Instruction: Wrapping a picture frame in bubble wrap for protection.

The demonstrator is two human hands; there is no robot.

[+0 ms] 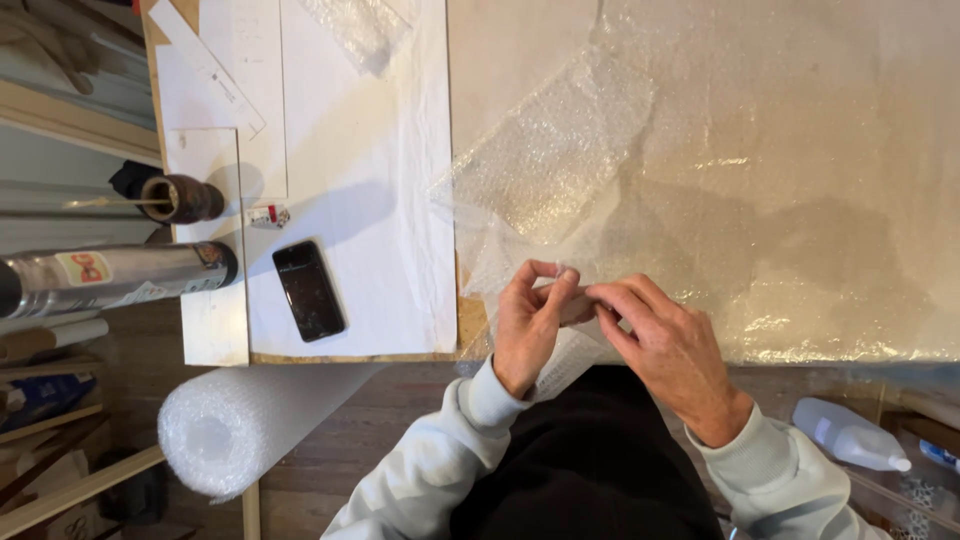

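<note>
Together, both hands (600, 325) pinch crinkly bubble wrap (545, 160) — clear, dimpled.

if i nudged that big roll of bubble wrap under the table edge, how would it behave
The roll of bubble wrap would probably roll easily, since it lies on its round side on the wooden floor. It likely feels light for its bulk, being air-filled film. Its surface would probably give softly under a push.

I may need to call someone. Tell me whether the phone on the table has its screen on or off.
Off. The phone lies flat, face up on the white sheet, and its screen is uniformly black with no lit content, well left of the left hand.
</note>
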